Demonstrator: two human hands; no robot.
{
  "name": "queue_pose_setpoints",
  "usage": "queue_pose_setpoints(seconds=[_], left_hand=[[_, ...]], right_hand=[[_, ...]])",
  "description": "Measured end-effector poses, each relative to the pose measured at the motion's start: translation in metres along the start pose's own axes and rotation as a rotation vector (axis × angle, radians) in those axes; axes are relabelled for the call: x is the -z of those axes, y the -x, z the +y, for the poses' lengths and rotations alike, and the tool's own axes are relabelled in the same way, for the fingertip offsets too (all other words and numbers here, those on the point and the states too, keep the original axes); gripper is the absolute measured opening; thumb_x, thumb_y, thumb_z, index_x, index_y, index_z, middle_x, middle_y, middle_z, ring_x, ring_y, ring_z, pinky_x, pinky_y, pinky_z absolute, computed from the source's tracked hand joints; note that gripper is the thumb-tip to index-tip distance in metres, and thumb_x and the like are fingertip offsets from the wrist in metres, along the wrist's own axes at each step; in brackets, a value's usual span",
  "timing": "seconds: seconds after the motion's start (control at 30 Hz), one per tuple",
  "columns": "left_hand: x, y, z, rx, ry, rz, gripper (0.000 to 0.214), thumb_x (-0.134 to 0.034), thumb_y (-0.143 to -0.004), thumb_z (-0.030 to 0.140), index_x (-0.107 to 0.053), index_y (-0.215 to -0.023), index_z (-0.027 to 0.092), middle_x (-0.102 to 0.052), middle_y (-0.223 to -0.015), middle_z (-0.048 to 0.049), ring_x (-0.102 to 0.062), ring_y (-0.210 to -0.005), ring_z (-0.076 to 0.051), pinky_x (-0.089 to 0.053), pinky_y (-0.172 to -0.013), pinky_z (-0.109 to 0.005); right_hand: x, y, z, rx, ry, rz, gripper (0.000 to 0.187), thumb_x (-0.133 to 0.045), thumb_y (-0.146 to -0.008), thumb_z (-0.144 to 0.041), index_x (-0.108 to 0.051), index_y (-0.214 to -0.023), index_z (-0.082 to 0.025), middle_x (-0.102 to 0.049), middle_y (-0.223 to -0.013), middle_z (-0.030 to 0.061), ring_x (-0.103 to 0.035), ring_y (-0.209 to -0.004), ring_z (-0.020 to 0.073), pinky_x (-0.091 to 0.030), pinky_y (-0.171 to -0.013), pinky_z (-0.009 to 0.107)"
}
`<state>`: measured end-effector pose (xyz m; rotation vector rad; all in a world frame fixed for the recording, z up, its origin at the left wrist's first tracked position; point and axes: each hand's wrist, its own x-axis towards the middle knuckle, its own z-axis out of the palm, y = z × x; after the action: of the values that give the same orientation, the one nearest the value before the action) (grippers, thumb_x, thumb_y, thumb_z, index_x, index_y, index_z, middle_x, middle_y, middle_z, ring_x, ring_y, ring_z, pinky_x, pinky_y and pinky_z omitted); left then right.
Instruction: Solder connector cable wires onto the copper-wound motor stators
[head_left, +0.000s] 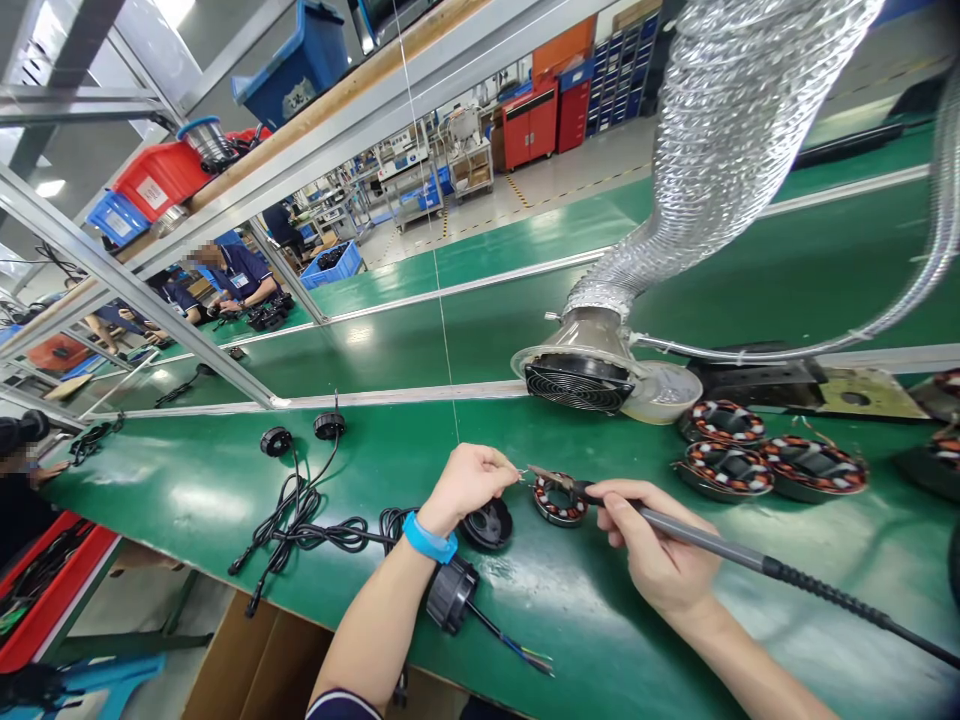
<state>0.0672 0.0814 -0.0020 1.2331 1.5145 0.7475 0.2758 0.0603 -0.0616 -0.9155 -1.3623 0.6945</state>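
Observation:
My right hand (651,540) is closed round a soldering iron (712,548), held like a pen, with its tip at the top edge of a small wound stator ring (559,500) lying on the green bench. My left hand (469,482), a blue band on its wrist, is pinched on a thin solder wire (439,300) that runs down from overhead, its end meeting the iron tip. A round black housing (487,524) rests just under my left hand. Another black round part (450,595) with a cable lies near my left forearm.
A fume extractor fan (577,380) on a silver flexible duct (712,140) stands behind the stator. Several more stators (772,465) lie at the right. Black cables with round parts (300,520) sprawl at the left. Other people work at benches far left.

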Motion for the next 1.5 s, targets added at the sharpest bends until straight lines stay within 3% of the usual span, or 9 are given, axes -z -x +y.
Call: queue_pose_setpoints(seconds=[0.13, 0.4, 0.57, 0.73, 0.97, 1.2, 1.5], left_hand=[[0.0, -0.002, -0.002, 0.0, -0.003, -0.008, 0.012, -0.074, -0.077, 0.022, -0.072, -0.07, 0.013, -0.052, -0.05, 0.0043, -0.042, -0.052, -0.009, -0.031, -0.058, -0.026], [0.0, -0.003, -0.004, -0.011, 0.018, -0.012, 0.011, -0.073, -0.076, 0.021, -0.072, -0.07, 0.013, -0.055, -0.054, 0.0028, -0.044, -0.053, -0.01, -0.031, -0.057, -0.025], [0.0, -0.001, 0.0, -0.012, 0.012, -0.017, 0.01, -0.071, -0.076, 0.02, -0.069, -0.069, 0.014, -0.053, -0.052, 0.004, -0.042, -0.052, -0.01, -0.031, -0.056, -0.026], [0.0, 0.003, 0.003, -0.043, -0.031, -0.058, 0.009, -0.069, -0.079, 0.02, -0.069, -0.072, 0.014, -0.054, -0.055, 0.0043, -0.045, -0.054, -0.01, -0.033, -0.058, -0.026], [0.005, 0.009, 0.006, -0.122, -0.109, -0.134, 0.023, -0.067, -0.091, 0.028, -0.061, -0.071, 0.017, -0.055, -0.061, 0.0044, -0.046, -0.06, -0.011, -0.035, -0.064, -0.027], [0.01, 0.007, 0.009, -0.15, -0.129, -0.149, 0.021, -0.063, -0.094, 0.024, -0.063, -0.074, 0.017, -0.064, -0.074, 0.0006, -0.054, -0.074, -0.014, -0.042, -0.076, -0.027], [0.004, -0.005, 0.001, -0.081, -0.037, -0.1, 0.01, -0.066, -0.084, 0.012, -0.064, -0.075, 0.015, -0.063, -0.074, 0.0012, -0.051, -0.071, -0.012, -0.039, -0.073, -0.026]], right_hand=[[0.001, 0.001, 0.005, 0.013, 0.101, -0.03, 0.031, -0.062, -0.102, -0.047, -0.077, -0.088, -0.024, -0.066, -0.056, -0.0012, -0.06, -0.043, 0.0136, -0.05, -0.044, 0.025], [-0.006, -0.008, 0.003, 0.171, 0.185, -0.088, 0.025, -0.06, -0.105, -0.04, -0.078, -0.096, -0.025, -0.073, -0.068, 0.0011, -0.069, -0.055, 0.0164, -0.062, -0.063, 0.03], [-0.019, -0.021, -0.002, 0.26, 0.154, -0.161, 0.015, -0.061, -0.105, -0.031, -0.075, -0.109, -0.026, -0.077, -0.091, 0.0046, -0.075, -0.076, 0.0165, -0.062, -0.072, 0.028], [-0.027, -0.025, 0.008, 0.29, 0.16, -0.284, 0.027, -0.06, -0.105, -0.026, -0.069, -0.131, -0.028, -0.073, -0.112, 0.0083, -0.076, -0.094, 0.0174, -0.064, -0.08, 0.029], [-0.033, -0.024, 0.013, 0.331, 0.178, -0.312, 0.031, -0.058, -0.105, -0.021, -0.067, -0.133, -0.031, -0.069, -0.111, 0.0065, -0.074, -0.095, 0.0165, -0.063, -0.086, 0.028], [-0.031, -0.021, 0.006, 0.326, 0.191, -0.279, 0.025, -0.059, -0.103, -0.021, -0.069, -0.125, -0.027, -0.072, -0.11, 0.0069, -0.074, -0.094, 0.0168, -0.063, -0.086, 0.029], [-0.03, -0.019, 0.005, 0.257, 0.155, -0.281, 0.025, -0.061, -0.099, -0.02, -0.068, -0.122, -0.027, -0.072, -0.104, 0.0055, -0.074, -0.088, 0.0163, -0.062, -0.083, 0.03]])
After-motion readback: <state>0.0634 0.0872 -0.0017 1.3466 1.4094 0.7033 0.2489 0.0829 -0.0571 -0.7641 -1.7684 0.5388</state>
